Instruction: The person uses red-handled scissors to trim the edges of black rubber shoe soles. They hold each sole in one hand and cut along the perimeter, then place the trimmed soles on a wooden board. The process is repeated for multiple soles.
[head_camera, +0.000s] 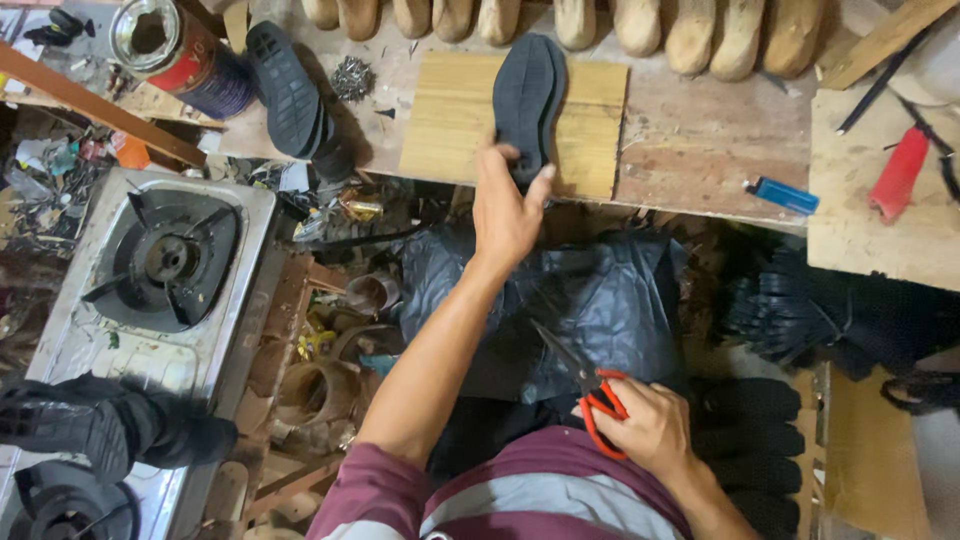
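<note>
My left hand (506, 205) reaches forward and grips the near end of a black shoe sole (530, 100) that lies on a pale wooden board (455, 120) on the workbench. My right hand (645, 430) stays low by my lap, shut on a pair of scissors (590, 390) with red handles and dark blades pointing up and to the left. Black plastic sheeting (600, 300) covers my lap between the two hands.
Wooden shoe lasts (640, 25) line the bench's far edge. More black soles (290, 90), a pile of nails (352, 77), a tin can (170, 45), a blue lighter (783, 195) and a red tool (898, 172) lie about. A gas stove (165, 265) stands left; stacked black soles (790, 310) right.
</note>
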